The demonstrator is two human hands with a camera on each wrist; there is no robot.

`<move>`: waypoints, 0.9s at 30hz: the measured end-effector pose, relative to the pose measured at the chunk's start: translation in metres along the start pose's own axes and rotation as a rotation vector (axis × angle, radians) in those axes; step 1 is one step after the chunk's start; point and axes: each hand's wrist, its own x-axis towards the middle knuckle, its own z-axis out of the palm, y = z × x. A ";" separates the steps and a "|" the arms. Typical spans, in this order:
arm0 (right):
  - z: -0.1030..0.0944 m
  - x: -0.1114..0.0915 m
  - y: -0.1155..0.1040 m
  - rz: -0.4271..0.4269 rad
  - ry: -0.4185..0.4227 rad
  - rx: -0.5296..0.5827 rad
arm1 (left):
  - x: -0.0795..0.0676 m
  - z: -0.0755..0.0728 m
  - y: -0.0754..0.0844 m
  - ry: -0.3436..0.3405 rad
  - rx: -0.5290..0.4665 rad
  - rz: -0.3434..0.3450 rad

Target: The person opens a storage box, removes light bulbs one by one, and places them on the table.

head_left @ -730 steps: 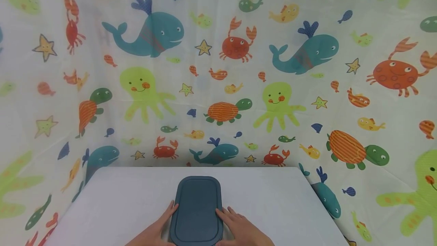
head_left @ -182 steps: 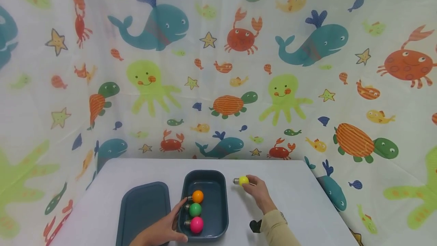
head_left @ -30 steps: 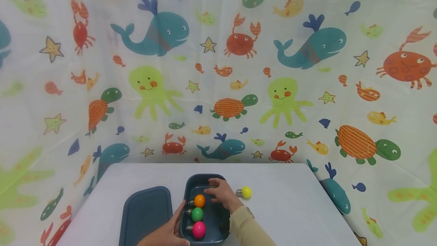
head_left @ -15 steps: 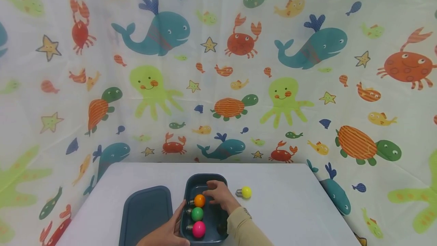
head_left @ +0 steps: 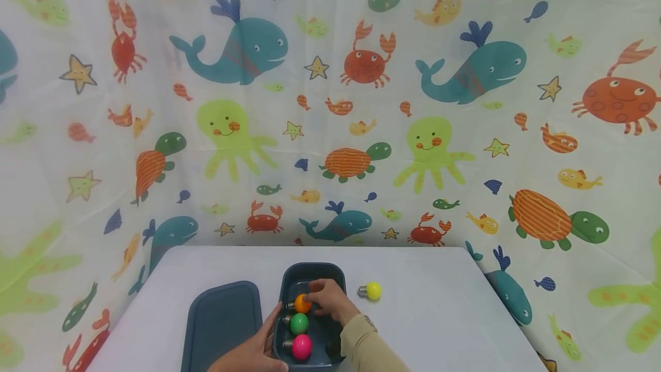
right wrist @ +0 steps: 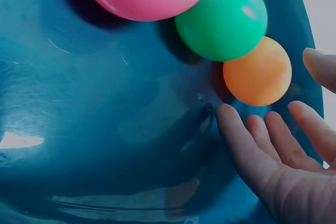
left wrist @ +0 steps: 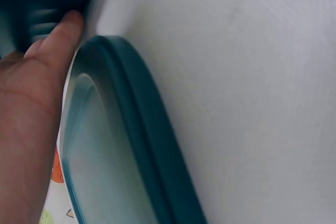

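A dark blue rectangular food box [head_left: 312, 266] stands uncovered on the white table. Along its left side lie an orange light bulb [head_left: 302, 303], a green light bulb [head_left: 299, 324] and a pink light bulb [head_left: 302, 347], screw bases toward the left wall. My left hand [head_left: 250, 352] rests against the outside of the left wall, fingers fairly straight and thumb near the front corner. Inside the box, my right hand [head_left: 330, 301] reaches to the orange bulb; in the right wrist view its fingertips are spread around that bulb, with a gap visible.
A yellow light bulb [head_left: 373, 290] lies on the table [head_left: 439, 314] right of the box, its base toward the box. The box's flat lid [head_left: 222, 326] lies to the left, close to my left hand. A patterned sea-animal curtain [head_left: 330, 131] hangs behind the table.
The lid was on the box at first and now lies left. The right hand earlier held the yellow bulb, now on the table. It has just moved down and left to the orange bulb.
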 end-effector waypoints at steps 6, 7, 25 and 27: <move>0.002 0.001 0.004 0.008 -0.005 -0.019 | 0.000 0.000 0.002 -0.020 0.001 0.013; 0.003 0.002 0.005 0.006 -0.006 -0.023 | 0.000 0.001 0.002 -0.023 0.001 0.017; 0.010 -0.002 0.001 0.010 0.034 -0.067 | 0.000 0.001 0.004 -0.020 0.040 0.023; 0.011 -0.002 0.001 0.008 0.035 -0.071 | 0.000 0.001 0.004 -0.018 0.043 0.021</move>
